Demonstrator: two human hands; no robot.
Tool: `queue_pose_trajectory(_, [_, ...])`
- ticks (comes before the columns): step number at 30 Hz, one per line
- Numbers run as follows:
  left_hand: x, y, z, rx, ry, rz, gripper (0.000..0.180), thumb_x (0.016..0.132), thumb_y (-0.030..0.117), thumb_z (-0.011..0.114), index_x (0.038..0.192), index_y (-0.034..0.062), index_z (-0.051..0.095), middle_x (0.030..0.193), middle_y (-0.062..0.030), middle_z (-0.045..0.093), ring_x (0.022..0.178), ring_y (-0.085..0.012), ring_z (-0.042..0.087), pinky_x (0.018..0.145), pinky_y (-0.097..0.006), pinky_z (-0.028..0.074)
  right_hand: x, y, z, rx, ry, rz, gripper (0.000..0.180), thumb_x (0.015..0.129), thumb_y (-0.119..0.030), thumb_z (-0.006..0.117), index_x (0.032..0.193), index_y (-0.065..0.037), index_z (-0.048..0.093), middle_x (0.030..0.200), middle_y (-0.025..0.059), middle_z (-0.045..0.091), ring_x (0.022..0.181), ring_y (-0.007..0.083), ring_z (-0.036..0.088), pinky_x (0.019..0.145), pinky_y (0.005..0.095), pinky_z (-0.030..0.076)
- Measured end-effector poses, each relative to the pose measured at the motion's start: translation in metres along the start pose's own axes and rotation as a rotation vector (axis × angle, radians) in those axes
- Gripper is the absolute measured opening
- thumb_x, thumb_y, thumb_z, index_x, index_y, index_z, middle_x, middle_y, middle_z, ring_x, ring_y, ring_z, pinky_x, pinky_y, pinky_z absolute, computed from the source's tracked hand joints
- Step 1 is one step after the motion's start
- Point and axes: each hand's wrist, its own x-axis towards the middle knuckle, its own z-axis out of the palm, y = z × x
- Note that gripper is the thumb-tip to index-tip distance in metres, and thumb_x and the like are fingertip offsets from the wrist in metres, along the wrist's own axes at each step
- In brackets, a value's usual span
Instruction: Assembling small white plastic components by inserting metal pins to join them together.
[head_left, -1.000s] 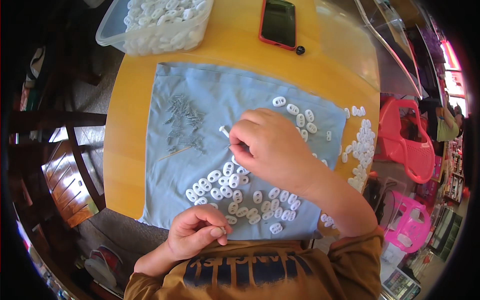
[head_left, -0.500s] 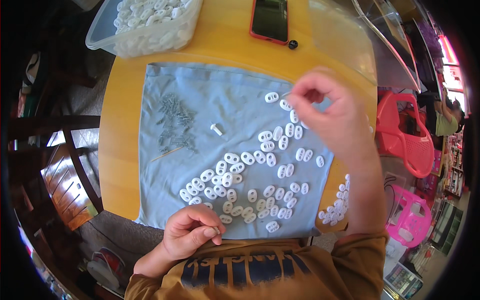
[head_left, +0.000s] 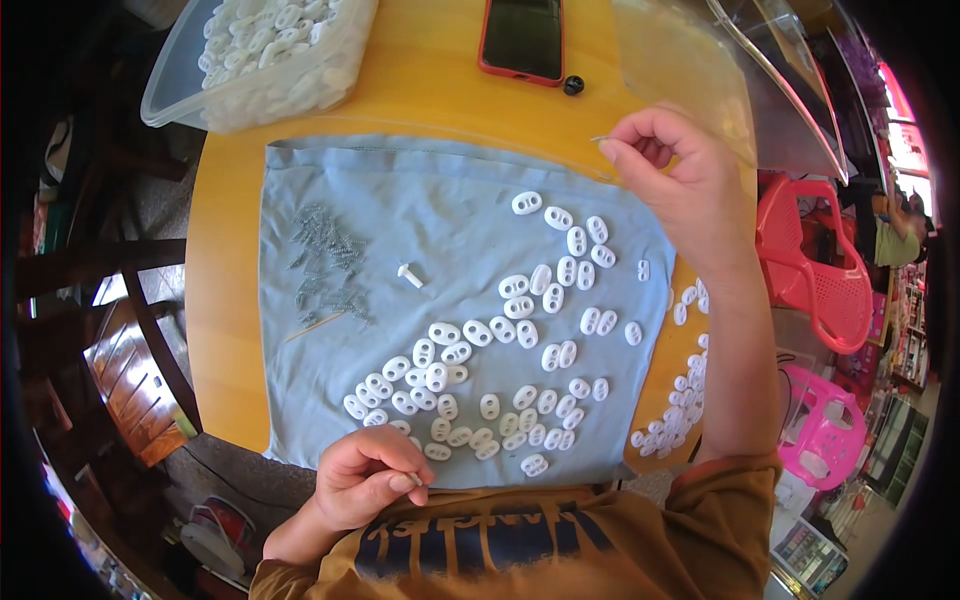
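At the near edge of the blue cloth (head_left: 420, 210), my left hand (head_left: 368, 478) is closed in a pinch. Something tiny shows at its fingertips, too small to name. My right hand (head_left: 672, 180) is raised over the cloth's far right corner, thumb and forefinger pinching a small thin grey piece (head_left: 601, 138). White oval two-hole cord-lock pieces (head_left: 445, 333) lie scattered across the cloth, some in pairs. Small metal springs (head_left: 328, 262) form a loose heap on the left. A thin wooden stick (head_left: 312, 327) lies beside them, and a small white plunger-like part (head_left: 410, 275) rests nearer the middle.
A clear plastic tub (head_left: 290, 112) full of white pieces stands at the far left of the yellow table (head_left: 225, 300). A red-cased phone (head_left: 522, 40) and a small black knob (head_left: 573, 86) lie at the back. More white pieces (head_left: 675, 415) sit along the right edge, near pink chairs (head_left: 822, 430).
My right hand has moved away from the white pieces toward the cloth's far right corner, still pinching. My left hand keeps its pinch. The whole view has shifted slightly.
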Motion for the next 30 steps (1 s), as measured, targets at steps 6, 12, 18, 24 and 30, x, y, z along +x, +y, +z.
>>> queue_pose_trajectory(6, [0.0, 0.0, -0.002, 0.037, -0.01, -0.005, 0.008, 0.085, -0.002, 0.052, 0.093, -0.0035, 0.051, 0.089, -0.019, 0.057, 0.067, -0.0186, 0.061, 0.064, -0.028, 0.05, 0.002, 0.008, -0.007, -0.035, 0.085, -0.049, 0.008, 0.08, -0.005, 0.06, 0.082, 0.003, 0.058, 0.073, 0.0045, 0.056, 0.063, 0.0097, 0.052, 0.057, 0.0228, 0.043])
queue_pose_trajectory(12, [-0.001, 0.0, -0.004, 0.016, -0.011, -0.025, 0.008, 0.085, -0.001, 0.053, 0.093, -0.0029, 0.051, 0.088, -0.0194, 0.057, 0.066, -0.0194, 0.061, 0.064, -0.028, 0.05, -0.002, 0.025, -0.011, -0.033, 0.118, 0.017, 0.012, 0.081, -0.007, 0.06, 0.088, 0.003, 0.059, 0.072, 0.0043, 0.058, 0.063, 0.0088, 0.052, 0.059, 0.0221, 0.043])
queue_pose_trajectory(18, [-0.001, -0.001, -0.005, -0.009, -0.016, -0.029, 0.009, 0.085, -0.001, 0.053, 0.094, -0.0027, 0.052, 0.088, -0.0196, 0.057, 0.066, -0.0193, 0.061, 0.063, -0.028, 0.051, 0.003, 0.033, -0.005, -0.008, 0.138, -0.019, 0.014, 0.081, -0.008, 0.059, 0.091, 0.001, 0.06, 0.075, 0.0077, 0.061, 0.064, 0.0144, 0.056, 0.059, 0.0256, 0.044])
queue_pose_trajectory(24, [0.001, 0.0, -0.005, -0.02, -0.016, -0.029, 0.01, 0.085, -0.001, 0.053, 0.095, -0.0025, 0.052, 0.089, -0.0197, 0.057, 0.066, -0.0191, 0.061, 0.063, -0.028, 0.051, 0.019, 0.036, 0.009, -0.187, 0.083, 0.018, 0.021, 0.08, -0.018, 0.06, 0.093, -0.001, 0.062, 0.076, 0.0117, 0.062, 0.067, 0.0252, 0.059, 0.061, 0.0335, 0.046])
queue_pose_trajectory(30, [0.0, -0.001, -0.006, -0.033, -0.032, -0.026, 0.01, 0.085, -0.002, 0.052, 0.095, -0.0026, 0.053, 0.09, -0.0199, 0.058, 0.067, -0.0187, 0.061, 0.064, -0.028, 0.051, 0.031, 0.039, 0.019, -0.309, 0.124, -0.058, 0.02, 0.079, -0.021, 0.06, 0.089, -0.004, 0.064, 0.077, 0.0112, 0.061, 0.072, 0.0282, 0.058, 0.064, 0.0373, 0.046])
